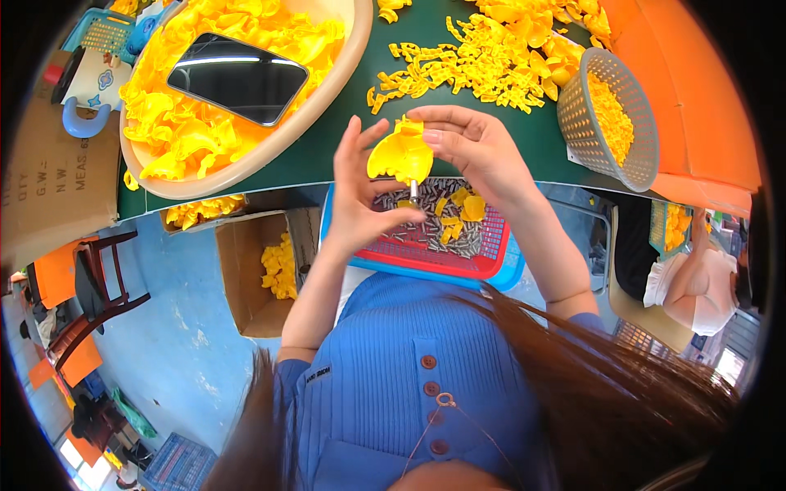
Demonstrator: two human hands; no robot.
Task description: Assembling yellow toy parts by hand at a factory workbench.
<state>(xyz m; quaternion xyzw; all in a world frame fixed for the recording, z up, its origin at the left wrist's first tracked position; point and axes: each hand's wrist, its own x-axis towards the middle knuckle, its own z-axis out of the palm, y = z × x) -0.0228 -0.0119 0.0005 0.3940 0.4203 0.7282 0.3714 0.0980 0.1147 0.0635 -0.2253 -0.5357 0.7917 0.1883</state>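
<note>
Above a red basket (490, 266), my right hand (483, 151) pinches the upper right edge of a curved yellow plastic shell piece (399, 157). A small silver metal pin (413, 191) points down from the piece's lower end. Around the left side of the piece, my left hand (360, 192) has its fingers spread and its thumb stretched below the pin. Some left fingers pass behind the piece, so their contact is hidden. Many small metal pins (467, 243) and several yellow pieces (473, 208) lie in the basket, which sits in a blue tray (514, 266).
On the green table (344, 143), a beige tub (315, 110) full of yellow parts carries a black phone (237, 78). Loose yellow parts (475, 69) and a tilted grey basket (573, 114) lie at the right. A cardboard box (246, 290) stands below left; another person (696, 286) sits at right.
</note>
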